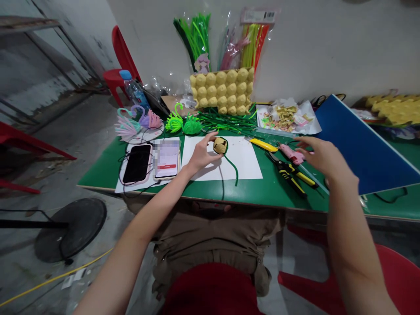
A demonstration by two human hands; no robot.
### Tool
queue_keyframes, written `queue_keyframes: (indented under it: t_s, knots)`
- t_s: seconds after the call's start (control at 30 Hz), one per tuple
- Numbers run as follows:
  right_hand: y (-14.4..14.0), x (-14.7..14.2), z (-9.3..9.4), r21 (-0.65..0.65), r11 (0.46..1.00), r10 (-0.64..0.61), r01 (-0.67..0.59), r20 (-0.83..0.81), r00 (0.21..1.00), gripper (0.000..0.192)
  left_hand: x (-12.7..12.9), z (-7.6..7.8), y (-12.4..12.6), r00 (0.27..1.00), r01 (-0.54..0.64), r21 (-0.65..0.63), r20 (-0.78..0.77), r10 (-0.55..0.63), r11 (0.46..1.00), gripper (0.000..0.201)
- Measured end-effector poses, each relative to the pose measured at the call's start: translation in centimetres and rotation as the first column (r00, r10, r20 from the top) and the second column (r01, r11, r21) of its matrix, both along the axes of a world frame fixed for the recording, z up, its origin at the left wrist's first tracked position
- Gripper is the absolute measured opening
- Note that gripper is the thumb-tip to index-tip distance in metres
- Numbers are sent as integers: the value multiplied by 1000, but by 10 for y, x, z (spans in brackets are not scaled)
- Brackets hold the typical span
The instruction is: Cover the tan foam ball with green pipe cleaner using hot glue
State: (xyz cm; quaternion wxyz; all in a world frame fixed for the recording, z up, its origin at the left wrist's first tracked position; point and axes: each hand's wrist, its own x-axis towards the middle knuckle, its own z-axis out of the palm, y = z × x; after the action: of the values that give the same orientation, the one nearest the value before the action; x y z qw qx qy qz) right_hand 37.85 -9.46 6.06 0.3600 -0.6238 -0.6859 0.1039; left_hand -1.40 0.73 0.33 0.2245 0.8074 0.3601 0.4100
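left hand pinches one tan egg-carton cup on a green pipe-cleaner stem, frame centre, over one white paper sheet | right hand spread wide, empty, above one pink glue gun | two phones centre left | one yellow egg tray upper centre

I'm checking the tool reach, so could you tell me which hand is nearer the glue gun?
Right. The right hand hovers just over the glue gun; the left hand is away at the bud.

Nothing legible: the phone screen is blurred, the packet label too small.
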Motion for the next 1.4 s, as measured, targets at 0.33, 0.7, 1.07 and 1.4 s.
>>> queue_keyframes:
  t_s: [0.33, 0.7, 1.07, 1.4]
  knots:
    - [20, -177, -24, 155, 797, 573, -584, 114, 812, 21, 0, -2, 1, 1000, 29, -92, -6, -30, 995, 81]
    - [47, -199, -18, 134, 844, 536, -519, -174, 826, 21, 1, -5, 3, 997, 74, -147, -17, -77, 986, 79]
    - [62, -197, -31, 94, 968, 245, -234, -565, 788, 46, 2, 3, -4, 995, 100, -219, 36, -94, 971, 81]
    - [70, -192, -37, 125, 979, 203, -160, -591, 780, 46, 1, 8, -6, 991, 121, -266, 93, -99, 956, 80]
